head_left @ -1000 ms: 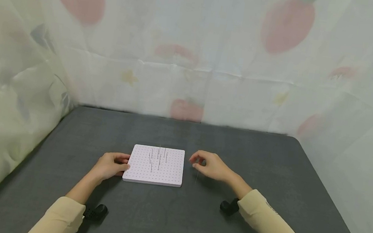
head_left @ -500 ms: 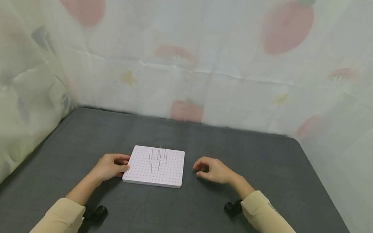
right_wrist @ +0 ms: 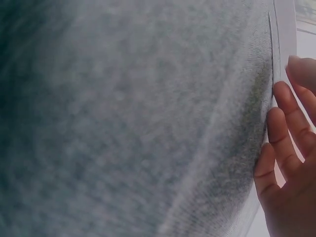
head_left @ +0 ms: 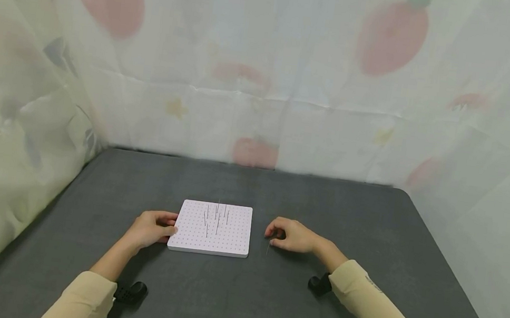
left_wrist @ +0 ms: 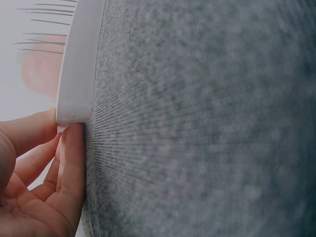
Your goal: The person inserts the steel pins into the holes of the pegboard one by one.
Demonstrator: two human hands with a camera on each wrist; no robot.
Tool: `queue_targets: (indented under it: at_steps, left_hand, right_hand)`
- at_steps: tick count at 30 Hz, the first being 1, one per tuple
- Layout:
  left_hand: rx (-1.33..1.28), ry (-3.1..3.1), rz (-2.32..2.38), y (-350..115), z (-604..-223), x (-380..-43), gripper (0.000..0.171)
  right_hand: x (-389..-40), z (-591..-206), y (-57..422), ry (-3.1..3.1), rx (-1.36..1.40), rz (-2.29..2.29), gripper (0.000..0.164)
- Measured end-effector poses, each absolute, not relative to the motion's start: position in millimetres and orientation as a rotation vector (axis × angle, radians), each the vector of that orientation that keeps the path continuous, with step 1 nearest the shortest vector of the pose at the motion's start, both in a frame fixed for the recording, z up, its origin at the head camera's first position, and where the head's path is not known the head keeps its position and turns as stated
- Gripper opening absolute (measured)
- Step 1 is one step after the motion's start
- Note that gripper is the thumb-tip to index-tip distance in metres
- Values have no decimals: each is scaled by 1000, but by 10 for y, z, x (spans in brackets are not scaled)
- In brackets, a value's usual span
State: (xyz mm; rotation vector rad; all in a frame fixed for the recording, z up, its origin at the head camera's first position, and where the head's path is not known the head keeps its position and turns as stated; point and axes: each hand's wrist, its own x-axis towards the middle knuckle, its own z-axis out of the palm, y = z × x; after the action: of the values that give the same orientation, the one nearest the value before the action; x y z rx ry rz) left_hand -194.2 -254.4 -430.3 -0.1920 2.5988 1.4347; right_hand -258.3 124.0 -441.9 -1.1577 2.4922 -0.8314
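In the head view a white pegboard (head_left: pixel 236 236) with a grid of small holes lies on the dark table. Several thin dark needles (head_left: pixel 217 223) stand in it, a few leaning. My left hand (head_left: pixel 148 228) grips the board's left edge, thumb on top; in the left wrist view the fingers (left_wrist: pixel 71 163) press against its side. To the board's right, my right hand (head_left: pixel 291 235) is low over the table with fingers bent. A loose needle (head_left: pixel 267 249) is by its fingertips; in the right wrist view this needle (right_wrist: pixel 271 39) runs alongside the index fingertip, with thumb and index apart.
The dark table (head_left: pixel 237 305) reaches back to a pale curtain (head_left: pixel 315 134) printed with fruit. More curtain (head_left: pixel 12 150) hangs along the left side. A black wrist camera sits under each forearm, the left one (head_left: pixel 132 291) close to the tabletop.
My right hand has moved slightly down and to the right, lower toward the table beside the loose needle. My left hand and the pegboard have stayed in place.
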Motion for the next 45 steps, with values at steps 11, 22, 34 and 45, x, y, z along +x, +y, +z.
queue_targets:
  at_steps: [11,22,34,45]
  left_hand:
    - [-183,2601,1446,-2541,-4298,-1931,43]
    - [-189,2593,1464,-2533,-4296,-1936,42]
    - [-193,2589,1457,-2536,-4293,-1934,42]
    - [-197,2600,1442,-2534,-4287,-1931,42]
  right_hand:
    - [-2580,-4431,1201,2500,-1275,-798,10]
    - [-2586,-4437,1197,2525,-1276,-742,3]
    - [-2596,-4448,1191,2543,-1261,-739,4]
    - [-2602,-4443,1169,2550,-1257,-722,7]
